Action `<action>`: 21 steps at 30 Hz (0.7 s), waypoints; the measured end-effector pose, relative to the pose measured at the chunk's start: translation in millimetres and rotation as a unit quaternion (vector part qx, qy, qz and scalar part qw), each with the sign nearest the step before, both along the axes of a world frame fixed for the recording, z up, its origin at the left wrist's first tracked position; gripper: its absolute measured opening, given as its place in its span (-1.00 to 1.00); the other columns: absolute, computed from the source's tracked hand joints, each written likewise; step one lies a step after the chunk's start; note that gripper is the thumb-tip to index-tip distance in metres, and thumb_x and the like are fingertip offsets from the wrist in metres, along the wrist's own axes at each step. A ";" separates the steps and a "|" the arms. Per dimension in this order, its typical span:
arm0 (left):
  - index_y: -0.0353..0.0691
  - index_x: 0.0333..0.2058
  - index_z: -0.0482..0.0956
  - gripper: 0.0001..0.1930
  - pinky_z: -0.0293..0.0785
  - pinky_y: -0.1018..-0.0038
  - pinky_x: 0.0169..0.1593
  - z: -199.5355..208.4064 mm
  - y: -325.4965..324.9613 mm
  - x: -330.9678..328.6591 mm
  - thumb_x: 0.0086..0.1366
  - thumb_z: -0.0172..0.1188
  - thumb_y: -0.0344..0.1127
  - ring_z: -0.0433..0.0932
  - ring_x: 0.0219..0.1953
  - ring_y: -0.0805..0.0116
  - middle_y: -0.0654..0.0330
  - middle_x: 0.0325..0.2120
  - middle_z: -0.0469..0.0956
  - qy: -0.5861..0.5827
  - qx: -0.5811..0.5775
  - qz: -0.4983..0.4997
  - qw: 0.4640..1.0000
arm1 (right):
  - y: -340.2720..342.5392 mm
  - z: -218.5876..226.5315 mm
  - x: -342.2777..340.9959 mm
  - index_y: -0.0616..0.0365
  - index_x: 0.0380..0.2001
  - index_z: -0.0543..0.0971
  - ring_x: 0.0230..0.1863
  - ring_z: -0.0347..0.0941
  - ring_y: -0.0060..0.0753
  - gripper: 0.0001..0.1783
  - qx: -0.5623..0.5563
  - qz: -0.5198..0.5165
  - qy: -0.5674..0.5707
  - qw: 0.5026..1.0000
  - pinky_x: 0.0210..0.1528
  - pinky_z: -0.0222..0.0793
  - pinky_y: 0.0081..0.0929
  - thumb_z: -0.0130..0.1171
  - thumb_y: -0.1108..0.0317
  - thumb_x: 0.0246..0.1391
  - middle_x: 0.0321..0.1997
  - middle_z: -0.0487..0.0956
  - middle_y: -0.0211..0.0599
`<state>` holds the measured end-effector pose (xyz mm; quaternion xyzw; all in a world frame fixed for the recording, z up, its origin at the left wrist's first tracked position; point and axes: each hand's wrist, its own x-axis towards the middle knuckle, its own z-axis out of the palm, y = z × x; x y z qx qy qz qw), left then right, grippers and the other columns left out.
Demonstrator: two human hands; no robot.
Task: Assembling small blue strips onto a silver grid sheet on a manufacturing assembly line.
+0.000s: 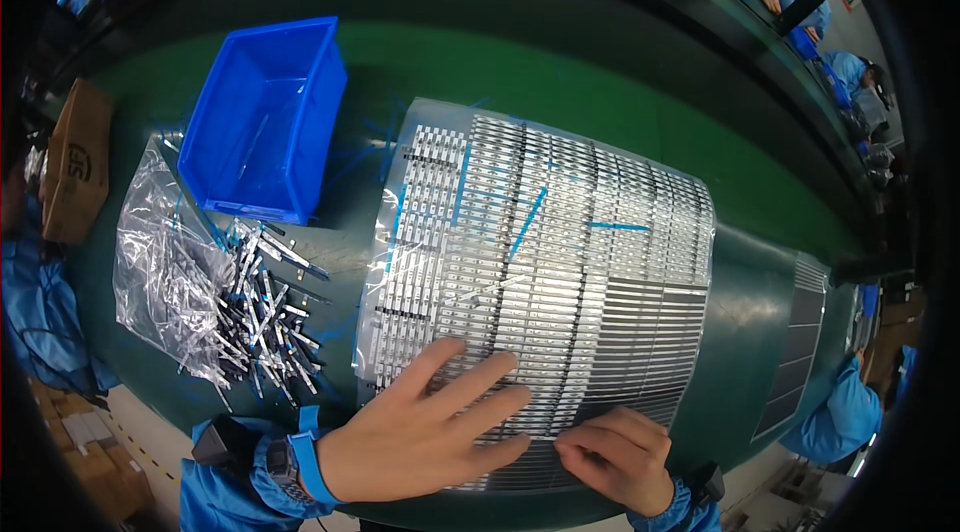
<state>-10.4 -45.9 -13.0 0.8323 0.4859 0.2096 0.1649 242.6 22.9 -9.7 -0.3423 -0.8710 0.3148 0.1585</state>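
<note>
My left hand [430,427] lies with its fingers spread over the lower part of a large sheet of narrow strips [560,232]. The strips run in close rows and carry small pale parts like those on LED strips. Right of it, my right hand [622,457] is closed in a pinch at the sheet's lower rows; whatever the fingertips hold is hidden. Near the right hand, the rows turn dark with thin pale lines [650,322]. Two loose blue strips [528,222] [620,226] lie across the upper rows. Clear plastic film shows along the sheet's left edge.
An open blue bin [325,102] stands at the upper left on the green table [500,62]. Below it lie a heap of loose strips [265,322] and a clear plastic bag [155,262]. A dark panel [790,362] lies far right. Several people in blue work nearby.
</note>
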 end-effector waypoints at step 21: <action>0.32 -0.18 0.74 -0.76 0.26 -0.02 0.23 -0.5 -2.2 5.6 0.19 0.22 -0.13 0.44 0.19 0.22 0.32 -0.05 0.50 0.006 0.014 0.020 1.000 | -3.6 1.6 -4.7 0.10 -0.44 0.75 -0.59 0.49 -0.63 -0.84 -0.044 -0.061 0.015 0.997 -0.56 0.40 -0.64 0.52 0.47 -0.17 -0.51 0.62 -0.43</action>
